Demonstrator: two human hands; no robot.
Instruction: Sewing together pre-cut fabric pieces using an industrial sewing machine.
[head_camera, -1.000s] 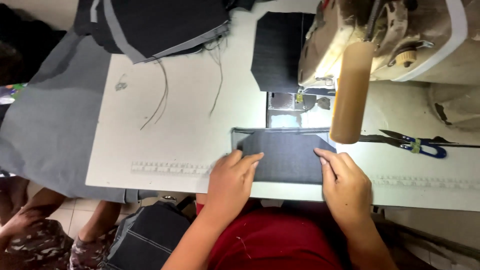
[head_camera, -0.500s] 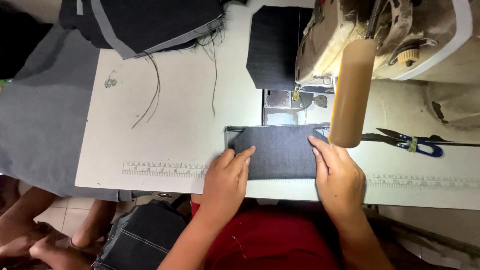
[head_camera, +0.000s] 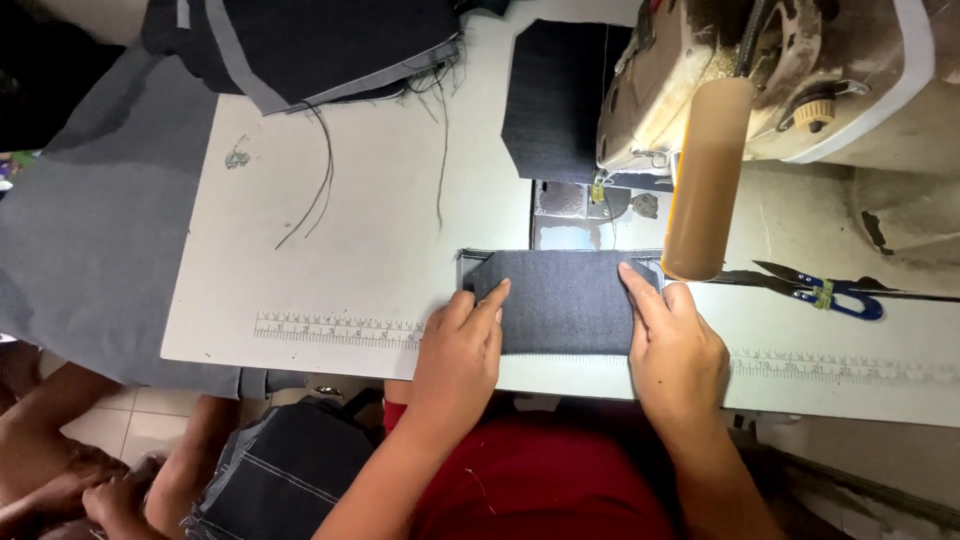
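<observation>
A dark denim pocket piece (head_camera: 562, 302) lies flat on the white sewing table (head_camera: 350, 260), just in front of the needle plate (head_camera: 570, 215). My left hand (head_camera: 462, 350) presses its left edge with fingers together. My right hand (head_camera: 675, 345) presses its right edge, index finger stretched toward the upper corner. Neither hand grips the cloth; both rest flat on it. The cream sewing machine head (head_camera: 760, 80) stands above and to the right, with a tan cylinder (head_camera: 705, 180) hanging in front of it.
Another dark denim piece (head_camera: 555, 95) lies behind the needle. A stack of denim panels (head_camera: 310, 40) sits at the back left with loose threads. Blue-handled snips (head_camera: 825, 295) lie right of my right hand. Grey cloth (head_camera: 80, 230) hangs off the left edge. Another person's arms (head_camera: 90, 470) show at the lower left.
Both hands stay on the denim piece and have slid it slightly up toward the needle plate. My fingers have shifted along the piece's edges.
</observation>
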